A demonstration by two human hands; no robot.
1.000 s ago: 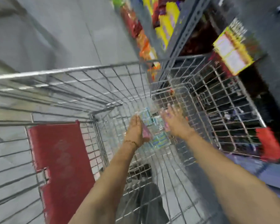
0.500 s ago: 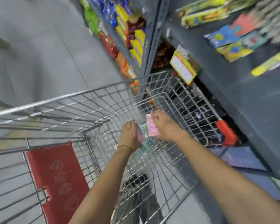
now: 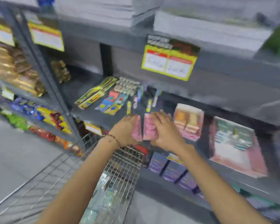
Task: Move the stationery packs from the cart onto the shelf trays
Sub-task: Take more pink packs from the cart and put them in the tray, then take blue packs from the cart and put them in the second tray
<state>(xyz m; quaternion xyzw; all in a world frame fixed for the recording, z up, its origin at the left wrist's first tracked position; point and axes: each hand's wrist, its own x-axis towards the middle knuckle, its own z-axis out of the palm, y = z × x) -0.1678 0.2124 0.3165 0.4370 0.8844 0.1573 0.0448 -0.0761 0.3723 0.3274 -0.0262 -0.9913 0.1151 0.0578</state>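
both hands are up at the shelf (image 3: 94, 117), each gripping pink stationery packs: the left hand (image 3: 125, 132) is closed around one pink pack (image 3: 137, 130) and the right hand (image 3: 164, 129) around another pink pack (image 3: 149, 128), the two packs side by side with a thin gap between them, held just above the shelf's front edge and not yet set down. the cart (image 3: 120, 168) sits below the wrists, and more packs seem to lie in its basket, though blur makes them hard to count, so i judge the task partly done at most. the shelf is crowded: flat packets (image 3: 110, 102) lie to the left and a pink box (image 3: 188, 122) just to the right, leaving a narrow dark strip between them as the open room.
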